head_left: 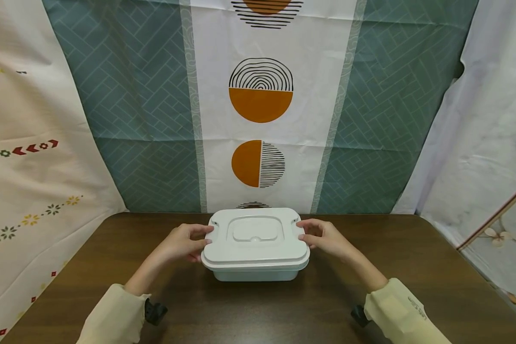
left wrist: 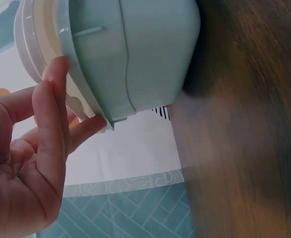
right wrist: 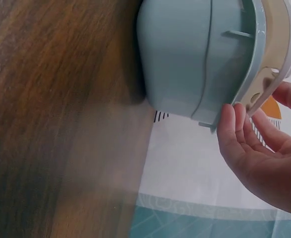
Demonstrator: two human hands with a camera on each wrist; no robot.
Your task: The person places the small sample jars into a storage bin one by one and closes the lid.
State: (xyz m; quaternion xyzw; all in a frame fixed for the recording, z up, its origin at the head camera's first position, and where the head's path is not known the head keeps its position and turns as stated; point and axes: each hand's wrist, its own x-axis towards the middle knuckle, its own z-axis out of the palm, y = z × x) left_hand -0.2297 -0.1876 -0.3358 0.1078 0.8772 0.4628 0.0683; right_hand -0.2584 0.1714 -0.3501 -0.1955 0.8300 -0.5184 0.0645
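A lidded plastic box stands on the table, with a pale blue-green body (head_left: 255,276) and a white lid (head_left: 254,253) that has a raised rounded panel. At its left end my left hand (head_left: 182,244) pinches the lid's edge, thumb above. My right hand (head_left: 327,239) does the same at the right end. Both wrist views show a cream-coloured layer (left wrist: 47,25) between lid and body. In the left wrist view, fingertips (left wrist: 97,123) touch the body's rim. Fingertips (right wrist: 227,116) also meet the rim in the right wrist view. The box's inside is hidden.
The dark brown wooden table (head_left: 258,320) extends around the box. A patterned green and white curtain (head_left: 155,105) hangs just behind its back edge. Light fabric (head_left: 34,191) hangs along the left side, and pale cloth (head_left: 477,167) along the right.
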